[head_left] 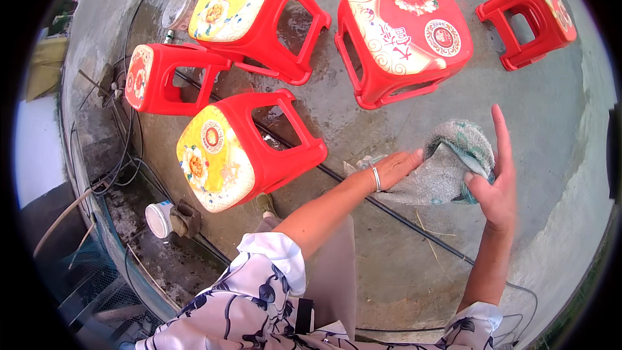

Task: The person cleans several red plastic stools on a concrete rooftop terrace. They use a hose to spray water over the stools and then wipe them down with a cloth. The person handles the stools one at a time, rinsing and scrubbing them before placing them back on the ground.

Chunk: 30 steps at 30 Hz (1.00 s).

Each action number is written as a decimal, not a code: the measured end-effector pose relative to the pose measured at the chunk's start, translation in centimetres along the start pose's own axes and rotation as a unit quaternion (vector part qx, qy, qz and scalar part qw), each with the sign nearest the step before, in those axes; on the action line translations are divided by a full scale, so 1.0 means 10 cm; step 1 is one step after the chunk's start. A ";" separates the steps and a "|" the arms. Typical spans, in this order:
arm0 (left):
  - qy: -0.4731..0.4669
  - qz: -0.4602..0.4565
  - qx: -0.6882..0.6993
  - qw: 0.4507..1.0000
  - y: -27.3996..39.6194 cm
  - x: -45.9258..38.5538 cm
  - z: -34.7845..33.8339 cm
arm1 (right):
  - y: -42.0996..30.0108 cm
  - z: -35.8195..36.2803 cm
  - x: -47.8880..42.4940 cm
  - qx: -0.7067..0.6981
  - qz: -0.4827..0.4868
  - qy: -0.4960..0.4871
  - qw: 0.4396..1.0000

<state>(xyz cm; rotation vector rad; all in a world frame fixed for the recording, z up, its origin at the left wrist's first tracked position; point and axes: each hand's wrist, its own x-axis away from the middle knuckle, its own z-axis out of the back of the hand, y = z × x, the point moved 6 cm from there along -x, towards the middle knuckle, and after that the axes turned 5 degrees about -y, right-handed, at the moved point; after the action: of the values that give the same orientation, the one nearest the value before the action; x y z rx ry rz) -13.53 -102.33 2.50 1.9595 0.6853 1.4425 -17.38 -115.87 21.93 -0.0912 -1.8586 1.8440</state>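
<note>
A damp grey-and-green towel [449,165] is bunched between my two hands, above the concrete floor. My left hand [396,169], with a silver bangle at the wrist, holds its left side, and a pale end sticks out beyond the hand. On the other side, my right hand [498,187] has its thumb against the towel's folded edge, while the index finger points up and away from it; its other fingers are mostly hidden. Beyond the towel stands a large red plastic stool [408,22] with a flower-printed seat. A yellow-topped red stool [218,158] lies tipped to the left of my hands.
More red plastic stools stand or lie around: a yellow-topped one [233,2], a small one [138,78], another [556,12] at right. A black hose [413,218] crosses the concrete floor [529,107]. White buckets [159,221] and tangled cables [129,155] sit along the left edge.
</note>
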 end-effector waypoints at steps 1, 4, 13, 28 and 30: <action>0.039 -0.009 0.016 0.999 -0.01 0.06 -0.07 | -0.09 0.08 0.03 0.010 0.010 0.038 0.999; 0.161 -0.028 0.032 0.986 -0.02 0.26 -0.17 | -0.31 0.29 0.11 0.004 0.052 0.134 0.990; 0.125 -0.032 0.144 0.981 0.10 0.30 -0.76 | -0.46 0.74 0.56 -0.249 0.089 0.242 0.934; -0.024 -0.084 0.518 0.851 0.68 0.46 -1.25 | 0.25 -0.33 1.72 0.432 -0.071 0.071 0.896; -0.034 -0.080 0.539 0.838 0.73 0.50 -1.40 | 0.81 0.11 1.85 0.006 -0.096 0.158 0.983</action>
<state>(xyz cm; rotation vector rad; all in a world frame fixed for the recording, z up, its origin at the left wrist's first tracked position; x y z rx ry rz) -25.26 -101.47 14.17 2.6068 1.8679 0.8941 -36.27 -108.92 20.03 -0.1823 -1.5792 1.6034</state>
